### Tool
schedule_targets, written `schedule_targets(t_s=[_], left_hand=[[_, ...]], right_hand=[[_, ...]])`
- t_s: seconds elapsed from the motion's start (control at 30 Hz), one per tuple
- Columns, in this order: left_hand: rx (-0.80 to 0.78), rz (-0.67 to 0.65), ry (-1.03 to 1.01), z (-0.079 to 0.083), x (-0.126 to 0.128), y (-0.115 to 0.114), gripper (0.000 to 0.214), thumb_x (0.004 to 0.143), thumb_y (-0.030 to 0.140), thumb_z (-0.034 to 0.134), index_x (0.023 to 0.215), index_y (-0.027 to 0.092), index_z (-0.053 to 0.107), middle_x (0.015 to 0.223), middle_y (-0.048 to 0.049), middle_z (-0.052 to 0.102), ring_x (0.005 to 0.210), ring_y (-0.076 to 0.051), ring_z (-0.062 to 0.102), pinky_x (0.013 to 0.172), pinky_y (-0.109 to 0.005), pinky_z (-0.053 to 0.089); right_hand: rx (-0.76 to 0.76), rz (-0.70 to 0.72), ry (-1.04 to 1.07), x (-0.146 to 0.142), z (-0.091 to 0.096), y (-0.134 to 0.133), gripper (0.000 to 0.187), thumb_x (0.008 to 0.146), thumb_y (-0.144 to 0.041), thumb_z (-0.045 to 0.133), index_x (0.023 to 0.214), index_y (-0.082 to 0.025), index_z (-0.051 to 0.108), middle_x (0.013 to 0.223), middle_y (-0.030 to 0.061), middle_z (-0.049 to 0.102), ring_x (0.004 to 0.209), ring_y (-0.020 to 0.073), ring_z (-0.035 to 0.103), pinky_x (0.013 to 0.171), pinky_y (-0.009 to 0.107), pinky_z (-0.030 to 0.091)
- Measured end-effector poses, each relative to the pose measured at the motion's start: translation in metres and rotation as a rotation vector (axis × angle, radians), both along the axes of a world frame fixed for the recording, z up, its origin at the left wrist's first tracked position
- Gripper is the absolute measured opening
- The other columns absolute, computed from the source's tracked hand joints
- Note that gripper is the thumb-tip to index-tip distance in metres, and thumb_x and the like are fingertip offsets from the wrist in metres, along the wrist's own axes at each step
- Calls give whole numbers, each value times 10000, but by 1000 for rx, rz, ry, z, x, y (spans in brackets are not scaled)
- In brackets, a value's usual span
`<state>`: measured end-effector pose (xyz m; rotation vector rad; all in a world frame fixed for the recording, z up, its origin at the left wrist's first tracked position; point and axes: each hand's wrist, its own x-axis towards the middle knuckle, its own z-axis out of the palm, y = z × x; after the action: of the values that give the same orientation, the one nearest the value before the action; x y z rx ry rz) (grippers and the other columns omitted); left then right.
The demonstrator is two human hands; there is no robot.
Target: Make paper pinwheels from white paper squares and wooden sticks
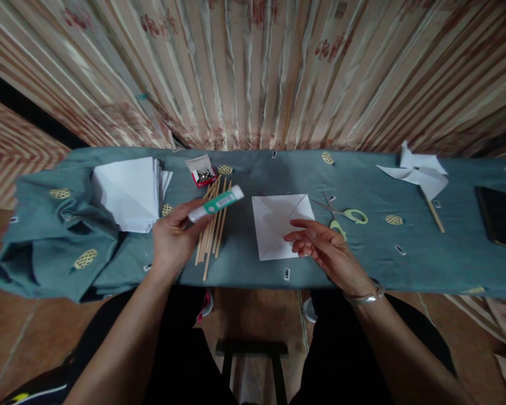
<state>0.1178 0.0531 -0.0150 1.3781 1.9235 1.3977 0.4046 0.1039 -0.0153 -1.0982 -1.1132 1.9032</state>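
Observation:
My left hand (177, 233) grips a green and white glue stick (217, 203), holding it above a bundle of thin wooden sticks (214, 239). In the middle of the cloth lies a square white sheet of paper (276, 225), with lines running inward from its corners. My right hand (320, 247) hovers over the sheet's right edge with fingers apart and nothing in them. Just beyond that hand rest scissors with pale green handles (354, 216), their blades spread and pointing toward the paper. Part of one handle is hidden behind my fingers.
A stack of white paper (126, 194) sits at the left beside bunched tablecloth (63, 236). Behind the sticks stands a small opened box of metal pins (203, 175). To the right are a paper pinwheel on a stick (421, 171) and a dark phone (500, 216). A curtain (253, 79) hangs behind.

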Motion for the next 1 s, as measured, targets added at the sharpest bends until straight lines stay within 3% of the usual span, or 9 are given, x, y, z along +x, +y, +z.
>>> schedule_targets(t_s=[0.17, 0.3, 0.43, 0.53, 0.67, 0.73, 0.83, 0.9, 1.0], left_hand=[[-218, 319, 258, -3, -59, -10, 382, 734, 473, 746, 1006, 205, 723, 783, 64, 701, 671, -155, 595, 677, -330, 466], [-335, 209, 522, -11, -73, -20, 371, 787, 491, 683, 1046, 229, 713, 773, 37, 681, 741, -199, 622, 678, -333, 427], [-258, 104, 702, -16, -77, -25, 289, 847, 462, 623, 1046, 263, 693, 856, 22, 686, 998, -286, 620, 781, -380, 439], [-194, 75, 772, -9, -73, -26, 308, 877, 450, 613, 1089, 236, 678, 1027, -5, 696, 1085, -334, 595, 858, -465, 458], [14, 13, 780, 8, -32, -23, 346, 888, 402, 639, 1198, 248, 642, 1161, -26, 670, 1133, -318, 587, 942, -503, 470], [120, -265, 777, 10, 4, -21, 293, 874, 312, 675, 1157, 244, 648, 1115, -50, 682, 1044, -275, 620, 891, -464, 523], [214, -652, 726, -1, 58, -15, 232, 907, 239, 624, 1135, 194, 645, 1143, -80, 694, 1056, -249, 620, 886, -407, 549], [252, -733, 742, -12, 82, -10, 249, 906, 241, 623, 1142, 163, 633, 1150, -102, 694, 1060, -263, 612, 886, -413, 551], [215, -756, 750, -27, 97, -1, 244, 888, 226, 642, 1114, 131, 631, 1124, -121, 692, 1038, -277, 603, 878, -421, 546]], right_hand=[[52, -16, -56, 15, 1, 1, 414, 785, -462, 754, 1097, -196, 699, 945, 87, 776, 698, 129, 663, 617, 231, 506], [78, -16, -83, 22, 2, 1, 366, 794, -431, 750, 1073, -198, 716, 946, 84, 775, 699, 141, 665, 627, 258, 512], [211, -45, -172, 23, -2, -1, 286, 795, -397, 753, 1007, -207, 743, 887, 57, 775, 683, 149, 656, 631, 279, 512], [369, -103, -317, 23, -9, -5, 193, 789, -363, 758, 924, -225, 771, 859, 38, 771, 694, 160, 650, 659, 297, 507], [566, -124, -510, 26, -16, -6, 137, 856, -312, 682, 948, -264, 772, 984, 37, 766, 902, 213, 680, 840, 362, 505], [680, -122, -577, 30, -18, -5, 157, 881, -277, 643, 986, -279, 759, 1078, 43, 749, 1043, 237, 660, 967, 407, 467], [806, -61, -664, 35, -19, -2, 214, 911, -242, 581, 1053, -282, 736, 1178, 58, 717, 1141, 248, 624, 1044, 449, 425], [844, -9, -708, 37, -20, -2, 251, 926, -226, 544, 1100, -275, 718, 1215, 67, 701, 1165, 249, 614, 1055, 461, 420], [877, 36, -747, 38, -22, -3, 279, 937, -207, 509, 1128, -252, 707, 1241, 86, 688, 1178, 251, 610, 1066, 468, 415]])
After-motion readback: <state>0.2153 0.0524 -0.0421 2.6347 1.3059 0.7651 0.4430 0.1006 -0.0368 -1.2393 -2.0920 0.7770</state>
